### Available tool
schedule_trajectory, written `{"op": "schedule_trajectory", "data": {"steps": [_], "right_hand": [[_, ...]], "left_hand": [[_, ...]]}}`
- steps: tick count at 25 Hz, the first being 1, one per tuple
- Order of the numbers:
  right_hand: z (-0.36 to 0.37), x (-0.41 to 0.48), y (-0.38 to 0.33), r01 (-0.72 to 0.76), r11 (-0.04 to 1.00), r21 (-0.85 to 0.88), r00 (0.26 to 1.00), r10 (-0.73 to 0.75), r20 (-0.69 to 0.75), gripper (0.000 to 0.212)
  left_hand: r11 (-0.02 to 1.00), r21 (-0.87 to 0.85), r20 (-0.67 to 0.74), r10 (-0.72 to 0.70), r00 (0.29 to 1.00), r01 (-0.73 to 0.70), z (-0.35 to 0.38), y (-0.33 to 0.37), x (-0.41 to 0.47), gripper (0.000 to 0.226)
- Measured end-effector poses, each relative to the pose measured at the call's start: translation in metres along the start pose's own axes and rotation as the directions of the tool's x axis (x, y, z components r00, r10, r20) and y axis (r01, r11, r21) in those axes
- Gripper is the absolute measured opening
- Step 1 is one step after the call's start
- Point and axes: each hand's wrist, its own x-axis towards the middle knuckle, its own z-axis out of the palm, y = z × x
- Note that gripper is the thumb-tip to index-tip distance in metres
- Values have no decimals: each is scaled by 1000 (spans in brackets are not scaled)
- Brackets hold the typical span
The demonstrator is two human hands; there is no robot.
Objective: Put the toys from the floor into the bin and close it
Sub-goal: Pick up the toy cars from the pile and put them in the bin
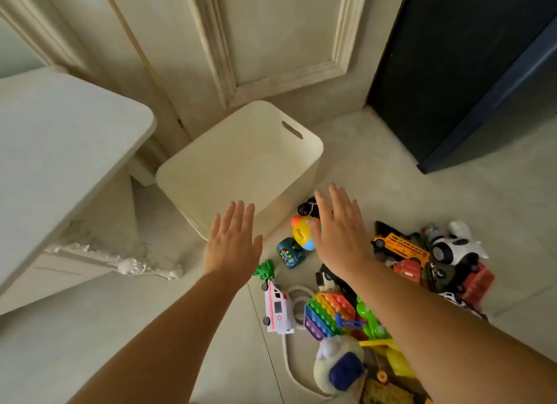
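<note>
A cream bin point(241, 162) with a handle slot stands on the floor by the door, a flat cream lid covering its top. My left hand point(233, 244) hovers flat, fingers straight, over the bin's near corner. My right hand point(340, 232) is spread flat above a multicoloured ball toy point(301, 233) and a black wheeled toy point(307, 207). Neither hand holds anything. Toys lie on the floor to the right: a white ambulance point(277, 308), a rainbow pop-it point(327, 313), a yellow bus point(401, 248), a teal gadget point(289, 253), a plush point(337, 367).
A pale table top point(60, 150) with an ornate white leg point(120, 262) stands at the left. A cream panelled door point(271, 42) is behind the bin and a dark blue cabinet point(467, 72) at the right. Bare floor point(120, 328) lies at the lower left.
</note>
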Motion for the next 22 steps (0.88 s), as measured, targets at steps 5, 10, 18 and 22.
{"op": "schedule_trajectory", "data": {"steps": [5, 10, 18, 22], "right_hand": [[-1, -28, -6, -6, 999, 50, 997, 10, -71, 59], [-22, -105, -16, 28, 997, 72, 984, -15, -175, 56], [-6, -209, -6, -36, 995, 97, 986, 51, -157, 58], [-3, -225, -18, -77, 982, 175, 993, 92, -79, 57]], "left_hand": [[989, 86, 126, -135, 983, 124, 6, -25, -14, 52], [995, 65, 166, -85, 982, 75, -10, 2, -71, 47], [982, -149, 183, -91, 979, 119, 21, 26, -163, 42], [980, -172, 198, -67, 978, 102, 29, 31, -197, 39]]}}
